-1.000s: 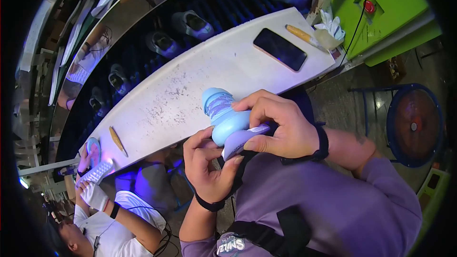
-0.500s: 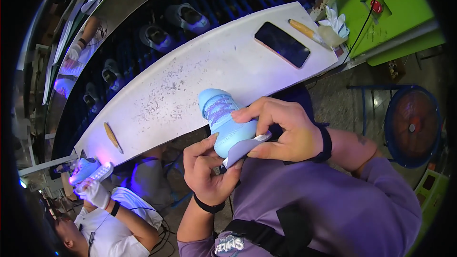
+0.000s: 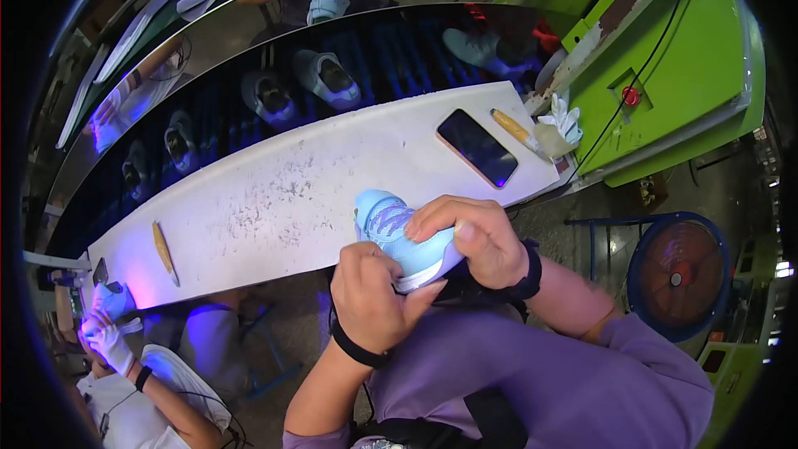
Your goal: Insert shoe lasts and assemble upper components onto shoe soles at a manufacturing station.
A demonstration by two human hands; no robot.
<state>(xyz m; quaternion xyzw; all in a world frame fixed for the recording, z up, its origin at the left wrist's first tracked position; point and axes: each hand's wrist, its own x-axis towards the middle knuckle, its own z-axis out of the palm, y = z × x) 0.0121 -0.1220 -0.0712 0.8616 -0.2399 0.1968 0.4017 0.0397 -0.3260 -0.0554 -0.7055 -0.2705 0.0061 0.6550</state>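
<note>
A light blue shoe (image 3: 387,223) with purple laces is held between my two hands at the near edge of the white bench. Its heel collar points away from me, toward the bench, and its toe faces me. Along the toe end runs a sole (image 3: 426,273) with a white rim and pale lavender side, lying against the upper. My left hand (image 3: 366,287) is closed on the left side of the toe, its thumb pressing the sole. My right hand (image 3: 475,239) grips the right side, fingers over the upper near the laces. Parts of the sole are hidden by my fingers.
On the white bench (image 3: 349,145) lie a dark-screened phone (image 3: 478,148), a yellow-handled tool (image 3: 510,126) beside pale gloves (image 3: 564,122), and another such tool (image 3: 164,251). Several shoes stand on the dark conveyor (image 3: 378,58) behind. A co-worker's gloved hand (image 3: 110,341) is lower left; a fan (image 3: 677,274) stands right.
The sole, bent away from the toe before, now sits against it with its white rim showing. My left hand has closed further around the toe. The view has shifted, lowering the bench in it.
</note>
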